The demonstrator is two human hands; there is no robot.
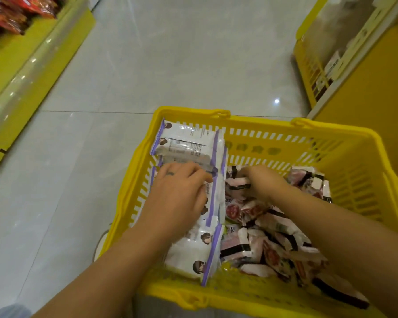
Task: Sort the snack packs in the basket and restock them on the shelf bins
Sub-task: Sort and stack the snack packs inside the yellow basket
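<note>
Yellow basket (262, 125) holds purple-edged packs (184, 143) beside pink packs (236, 245).

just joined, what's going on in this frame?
A person is bent over a yellow basket on the shop floor, sorting snack packs. The left hand grips the white and purple packs stacked along the basket's left side. The right hand reaches into the loose pile of pink and black packs on the right and pinches one. Both kinds are in the basket, split into two sides.

Glossy plastic basket (262, 131), glossy floor tiles (170, 65)
</note>
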